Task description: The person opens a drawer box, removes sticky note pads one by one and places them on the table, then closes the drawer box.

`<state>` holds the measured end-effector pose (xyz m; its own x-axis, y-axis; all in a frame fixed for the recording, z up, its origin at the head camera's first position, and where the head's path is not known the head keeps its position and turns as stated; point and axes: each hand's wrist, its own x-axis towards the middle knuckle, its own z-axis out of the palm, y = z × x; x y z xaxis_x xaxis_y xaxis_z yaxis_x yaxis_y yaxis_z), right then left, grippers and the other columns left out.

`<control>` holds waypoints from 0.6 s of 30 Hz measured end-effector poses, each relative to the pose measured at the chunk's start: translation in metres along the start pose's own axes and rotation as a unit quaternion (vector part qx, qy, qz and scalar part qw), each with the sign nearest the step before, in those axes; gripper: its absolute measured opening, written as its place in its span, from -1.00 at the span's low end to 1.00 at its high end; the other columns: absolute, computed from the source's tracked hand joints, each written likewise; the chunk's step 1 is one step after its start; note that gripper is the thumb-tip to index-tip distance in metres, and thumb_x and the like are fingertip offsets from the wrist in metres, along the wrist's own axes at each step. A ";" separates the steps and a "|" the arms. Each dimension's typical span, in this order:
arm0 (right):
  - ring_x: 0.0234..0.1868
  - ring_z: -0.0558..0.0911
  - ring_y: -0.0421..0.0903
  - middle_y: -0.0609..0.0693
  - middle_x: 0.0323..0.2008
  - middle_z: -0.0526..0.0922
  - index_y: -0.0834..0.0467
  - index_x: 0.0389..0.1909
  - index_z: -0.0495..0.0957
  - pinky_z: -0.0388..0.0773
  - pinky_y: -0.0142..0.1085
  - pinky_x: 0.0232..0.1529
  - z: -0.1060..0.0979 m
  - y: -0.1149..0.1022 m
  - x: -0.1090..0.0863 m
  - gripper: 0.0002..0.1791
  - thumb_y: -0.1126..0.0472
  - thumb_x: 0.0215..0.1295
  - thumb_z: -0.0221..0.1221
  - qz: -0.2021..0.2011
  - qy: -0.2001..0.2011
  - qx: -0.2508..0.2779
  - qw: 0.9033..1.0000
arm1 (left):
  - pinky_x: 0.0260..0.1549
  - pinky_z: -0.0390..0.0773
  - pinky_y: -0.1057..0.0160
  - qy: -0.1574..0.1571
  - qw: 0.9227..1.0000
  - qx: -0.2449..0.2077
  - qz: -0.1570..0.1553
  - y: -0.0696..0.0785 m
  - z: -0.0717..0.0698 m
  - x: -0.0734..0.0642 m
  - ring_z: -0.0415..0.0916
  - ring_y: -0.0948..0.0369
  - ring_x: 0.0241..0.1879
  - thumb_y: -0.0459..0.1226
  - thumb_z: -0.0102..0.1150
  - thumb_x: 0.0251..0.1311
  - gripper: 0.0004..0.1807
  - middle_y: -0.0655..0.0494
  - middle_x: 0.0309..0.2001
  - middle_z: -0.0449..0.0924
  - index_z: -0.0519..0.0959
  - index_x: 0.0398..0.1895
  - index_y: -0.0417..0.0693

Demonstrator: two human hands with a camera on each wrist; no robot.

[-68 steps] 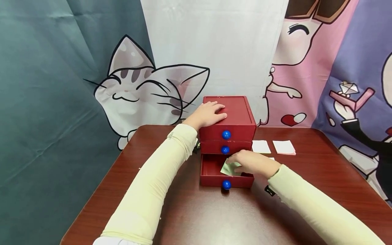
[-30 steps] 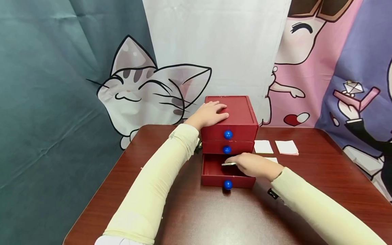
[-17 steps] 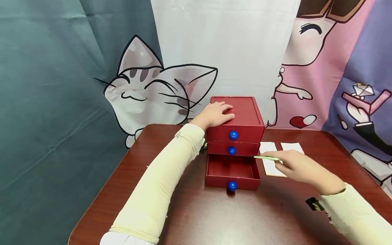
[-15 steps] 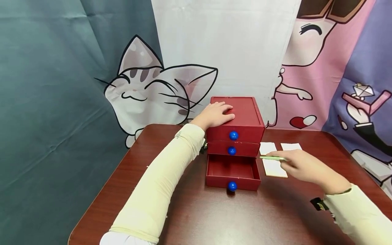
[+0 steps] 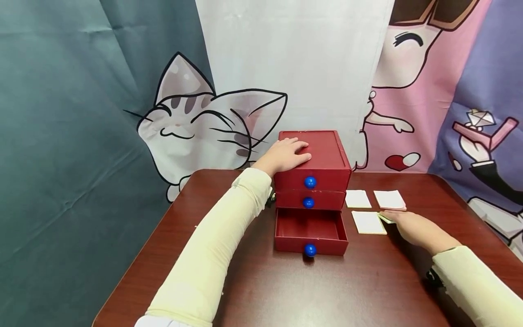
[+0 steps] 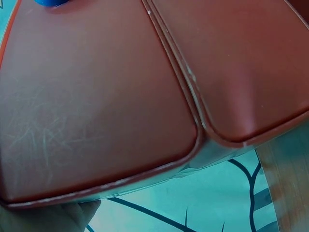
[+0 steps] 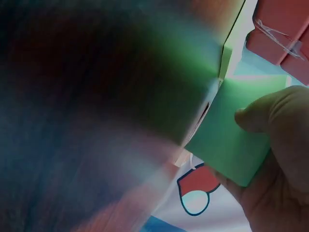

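My left hand (image 5: pixel 284 156) rests on the top of the red drawer box (image 5: pixel 324 147), fingers spread over its left side. In the left wrist view, part of that hand (image 6: pixel 53 217) shows beyond the box's edge. My right hand (image 5: pixel 421 229) pinches a green sticky note pad (image 7: pixel 236 130), thumb on one face and fingers behind it. In the head view that pad is low over the table, tilted, beside a white-topped note pad (image 5: pixel 369 222); whether it touches the table I cannot tell. The bottom drawer (image 5: pixel 310 244) stands pulled out, with nothing visible inside.
Two more white-topped note pads, a left one (image 5: pixel 358 198) and a right one (image 5: pixel 389 199), lie on the dark wooden table (image 5: pixel 261 290) behind the held pad. Blue knobs (image 5: pixel 310 182) stick out from the drawer fronts. A printed curtain (image 5: pixel 245 54) hangs behind the table.
My right hand has lifted the green sticky note pad out of the bottom drawer, carried it right and lowered it beside the white-topped pads. My left hand stays on the box.
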<state>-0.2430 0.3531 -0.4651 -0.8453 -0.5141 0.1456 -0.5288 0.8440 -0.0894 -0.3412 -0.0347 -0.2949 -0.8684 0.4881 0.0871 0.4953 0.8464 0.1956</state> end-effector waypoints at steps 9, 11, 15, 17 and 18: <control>-0.01 0.66 0.37 0.38 0.02 0.66 0.38 0.10 0.60 0.55 0.24 0.01 0.001 0.012 -0.007 -0.56 0.59 0.18 0.09 -0.005 0.045 -0.004 0.999 | 0.52 -0.06 -0.01 -0.002 1.000 -0.001 0.001 -0.002 0.002 -0.002 -0.03 -0.01 0.56 0.18 -0.17 0.47 -0.37 0.07 0.56 0.14 0.29 0.53 0.24; 0.03 0.65 0.36 0.36 0.04 0.65 0.36 0.12 0.61 0.54 0.23 0.04 0.002 0.014 -0.008 -0.54 0.58 0.18 0.09 -0.008 0.021 0.001 1.000 | 0.52 -0.06 0.00 -0.003 1.000 0.002 -0.004 -0.002 0.002 -0.002 -0.03 0.00 0.56 0.18 -0.17 0.47 -0.37 0.08 0.56 0.14 0.28 0.53 0.25; 0.06 0.64 0.33 0.33 0.10 0.64 0.35 0.17 0.59 0.54 0.20 0.06 0.003 0.015 -0.011 -0.47 0.54 0.10 0.20 -0.006 -0.003 0.013 1.000 | 0.53 -0.07 0.02 -0.001 1.000 0.004 -0.004 -0.002 0.001 0.000 -0.03 0.01 0.57 0.18 -0.17 0.47 -0.37 0.09 0.56 0.14 0.28 0.53 0.27; 0.05 0.65 0.33 0.36 0.13 0.61 0.39 0.18 0.57 0.55 0.20 0.03 0.002 0.016 -0.012 -0.41 0.50 0.02 0.27 -0.003 -0.015 0.015 1.000 | 0.53 -0.07 0.02 -0.003 1.000 0.003 -0.002 -0.003 0.001 0.001 -0.04 0.00 0.57 0.19 -0.17 0.47 -0.37 0.08 0.56 0.14 0.28 0.54 0.27; 0.06 0.63 0.35 0.37 0.15 0.59 0.41 0.19 0.55 0.55 0.21 0.03 0.002 0.017 -0.012 -0.39 0.47 0.00 0.31 0.001 -0.024 0.017 1.000 | 0.53 -0.08 0.01 -0.003 1.000 0.002 0.000 -0.004 0.001 0.001 -0.04 -0.01 0.57 0.18 -0.17 0.47 -0.36 0.08 0.56 0.14 0.28 0.54 0.26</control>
<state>-0.2414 0.3732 -0.4702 -0.8483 -0.5204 0.0979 -0.5292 0.8397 -0.1222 -0.3436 -0.0374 -0.2962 -0.8686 0.4887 0.0817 0.4949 0.8474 0.1923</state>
